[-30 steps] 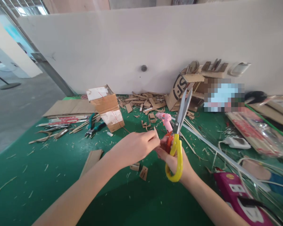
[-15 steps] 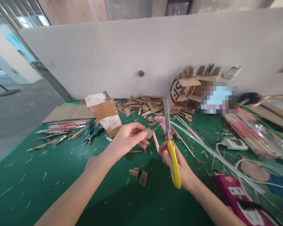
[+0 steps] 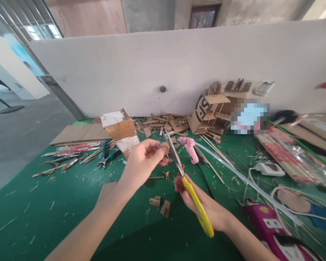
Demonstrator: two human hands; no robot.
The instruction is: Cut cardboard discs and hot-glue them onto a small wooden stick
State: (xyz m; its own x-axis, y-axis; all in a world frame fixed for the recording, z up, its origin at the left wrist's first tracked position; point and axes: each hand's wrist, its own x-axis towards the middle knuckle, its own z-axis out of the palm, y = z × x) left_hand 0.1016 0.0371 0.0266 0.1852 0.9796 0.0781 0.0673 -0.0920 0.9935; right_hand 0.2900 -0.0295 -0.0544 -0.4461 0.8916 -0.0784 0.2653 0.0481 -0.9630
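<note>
Pinched in the fingers of my left hand (image 3: 143, 159) is a small round cardboard disc (image 3: 164, 146). My right hand (image 3: 199, 203) grips yellow-handled scissors (image 3: 194, 201), their blades pointing up and left, close beside the disc. Whether the blades touch the disc I cannot tell. Below the hands, two small cut cardboard pieces (image 3: 165, 208) lie on the green table (image 3: 141, 235). Just beyond the scissors sits a pink glue gun (image 3: 189, 146).
A cardboard box (image 3: 119, 127) stands behind my left hand, with green-handled pliers (image 3: 106, 157) beside it. Cardboard scraps (image 3: 174, 123) are heaped at the back. A cardboard shelf model (image 3: 206, 112) stands back right. A magenta device (image 3: 271, 226) and cables lie at right.
The scissors have tilted left, bringing their blades closer to the disc. My right hand has moved slightly down and left, and the disc has turned in my left fingers.
</note>
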